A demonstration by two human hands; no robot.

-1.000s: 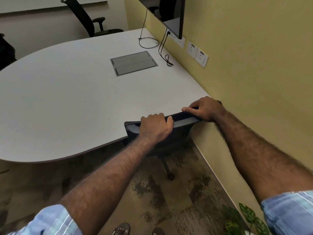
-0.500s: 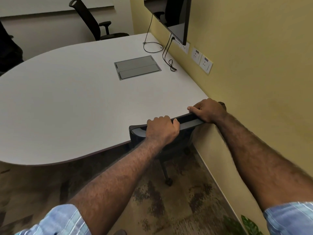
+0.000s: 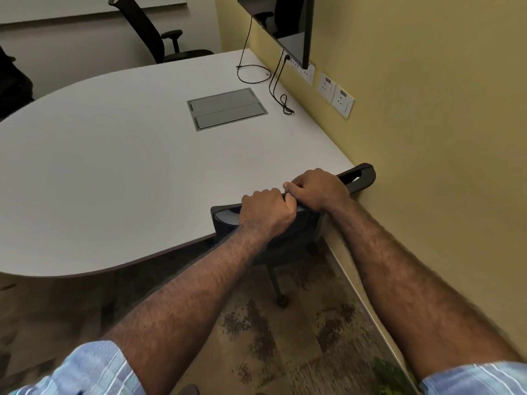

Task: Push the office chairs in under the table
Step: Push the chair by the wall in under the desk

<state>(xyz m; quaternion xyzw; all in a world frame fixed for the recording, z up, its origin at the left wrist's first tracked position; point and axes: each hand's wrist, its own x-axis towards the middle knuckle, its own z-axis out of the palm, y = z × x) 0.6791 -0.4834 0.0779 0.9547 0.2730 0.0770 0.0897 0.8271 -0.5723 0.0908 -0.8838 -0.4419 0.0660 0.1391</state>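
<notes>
Chair [image 3: 288,226] at 5 o'clock tabletop [image 3: 128,172] edge, backrest top already against it, by wall. Top rail gripped by both hands: left hand [image 3: 266,212], right hand [image 3: 318,191], touching, mid-rail. Rail's long axis runs 8–2 o'clock; push to be directed to 11. 2nd chair [image 3: 159,35] seen at far side.
</notes>
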